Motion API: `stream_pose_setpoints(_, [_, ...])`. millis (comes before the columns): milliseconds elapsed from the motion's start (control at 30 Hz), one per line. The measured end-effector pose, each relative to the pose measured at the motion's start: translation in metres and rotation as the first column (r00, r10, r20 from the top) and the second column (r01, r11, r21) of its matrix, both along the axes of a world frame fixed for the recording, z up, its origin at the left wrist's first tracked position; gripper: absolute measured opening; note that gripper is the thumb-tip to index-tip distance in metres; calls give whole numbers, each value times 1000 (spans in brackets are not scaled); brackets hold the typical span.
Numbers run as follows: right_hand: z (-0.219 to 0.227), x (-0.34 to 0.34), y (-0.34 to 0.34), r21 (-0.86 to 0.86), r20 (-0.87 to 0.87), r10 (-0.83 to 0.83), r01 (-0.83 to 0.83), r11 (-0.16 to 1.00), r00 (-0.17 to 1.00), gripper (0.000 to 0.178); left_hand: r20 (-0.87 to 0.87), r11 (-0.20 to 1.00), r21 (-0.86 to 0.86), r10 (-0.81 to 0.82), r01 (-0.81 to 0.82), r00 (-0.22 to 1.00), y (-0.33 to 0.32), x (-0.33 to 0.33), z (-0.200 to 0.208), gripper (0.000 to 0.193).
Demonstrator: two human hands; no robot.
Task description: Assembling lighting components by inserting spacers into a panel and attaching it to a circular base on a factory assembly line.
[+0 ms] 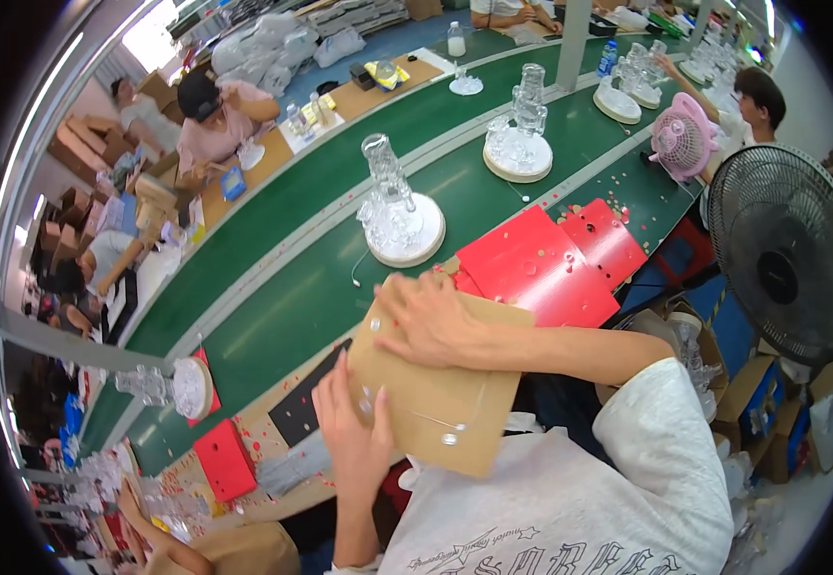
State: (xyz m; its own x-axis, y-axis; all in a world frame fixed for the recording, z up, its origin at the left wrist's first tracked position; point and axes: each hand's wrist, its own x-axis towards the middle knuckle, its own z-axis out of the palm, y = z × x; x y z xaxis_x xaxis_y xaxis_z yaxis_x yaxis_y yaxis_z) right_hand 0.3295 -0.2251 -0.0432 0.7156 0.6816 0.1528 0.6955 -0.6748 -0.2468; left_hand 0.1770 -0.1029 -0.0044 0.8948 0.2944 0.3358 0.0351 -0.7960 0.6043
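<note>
2 hands point(436, 324) point(354, 431) on flat brown cardboard point(479, 388)

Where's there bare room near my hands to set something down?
On the green belt, between the near figure and the left figure, clear of the near one's cord. Crowded: the right red sheets, strewn with bits, and the brown board, with your left hand and right hand on it.

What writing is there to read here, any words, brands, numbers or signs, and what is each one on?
White shirt: dark lettering and a star outline; wording not copied here.
Black fan: small pale mark on its hub, too small to read.
Blue bottle: label too small to read.
Brown board: no writing seen on the side that shows.
</note>
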Motion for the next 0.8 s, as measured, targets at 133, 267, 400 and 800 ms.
stream_pose_setpoints(133, [12,-14,-23,-97,227,-102,127,987,969,67,-7,995,51,-86,86,996,13,19,-20,46])
stream_pose_setpoints(267, [15,-42,-63,9,228,-108,109,994,968,58,23,991,-76,-108,110,994,8,20,-18,29])
stream_pose_setpoints(400, [11,-55,-81,280,181,-6,-45,959,984,49,98,990,-24,-134,137,986,-4,14,-20,16])
stream_pose_setpoints(800, [6,-24,-85,649,33,260,-218,729,965,19,226,953,280,-179,113,958,-35,7,-20,18])
